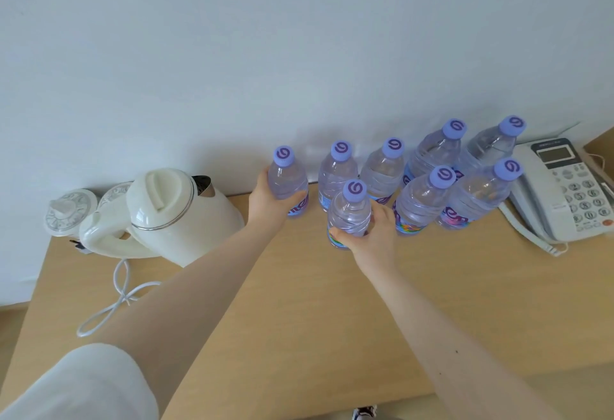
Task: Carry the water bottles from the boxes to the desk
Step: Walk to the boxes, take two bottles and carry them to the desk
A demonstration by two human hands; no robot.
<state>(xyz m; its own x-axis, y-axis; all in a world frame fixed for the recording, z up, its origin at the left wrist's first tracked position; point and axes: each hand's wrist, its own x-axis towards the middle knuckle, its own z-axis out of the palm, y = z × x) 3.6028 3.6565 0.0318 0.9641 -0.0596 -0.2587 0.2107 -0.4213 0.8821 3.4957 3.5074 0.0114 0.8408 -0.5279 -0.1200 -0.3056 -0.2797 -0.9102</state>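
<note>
Two upright bottles, caps up, on desk.

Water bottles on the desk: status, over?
Left hand and right hand each grip a bottle. Six other bottles stand upright. Kettle left, phone right, neither blocking.

Hotel-type room: kettle, desk phone, lidded cups.

Desk against wall. Kettle at 9 o'clock, lidded cups behind it. Bottle cluster at 1 o'clock along wall. Telephone at 3 o'clock, right of bottles. Cord before kettle.
</note>
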